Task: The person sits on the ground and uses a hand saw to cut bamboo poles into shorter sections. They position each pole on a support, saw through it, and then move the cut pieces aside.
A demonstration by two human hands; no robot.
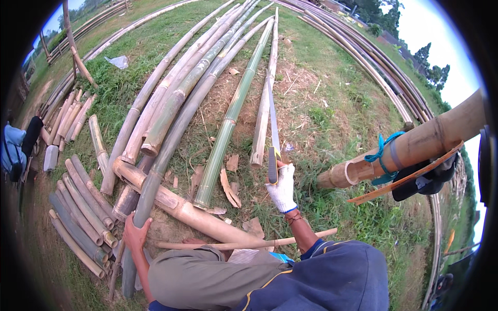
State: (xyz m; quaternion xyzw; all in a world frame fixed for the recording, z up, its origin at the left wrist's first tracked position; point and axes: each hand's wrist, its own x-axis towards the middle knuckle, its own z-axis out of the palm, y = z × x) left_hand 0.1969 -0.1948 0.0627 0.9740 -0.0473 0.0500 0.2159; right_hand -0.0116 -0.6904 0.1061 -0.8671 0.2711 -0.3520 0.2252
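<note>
My bare left hand point(137, 232) wraps round a long grey-green bamboo pole point(167, 147) near its close end. That pole lies across a thick tan bamboo log point(199, 217), and its far end reaches into the grass. In a white work glove, my right hand point(283, 189) grips a hand saw point(274, 122) by its grey and yellow handle. The blade points away from me, apart from the held pole. Left of the saw lie a pale split-looking pole point(261, 129) and a bright green bamboo pole point(228, 127).
Cut bamboo lengths point(83, 207) are piled at the left, near more long poles point(155, 98). A thin stick point(311, 236) crosses before my legs. At the right, a thick bamboo post point(430, 135) carries a blue tie point(384, 155) and an orange-brown strip point(410, 179).
</note>
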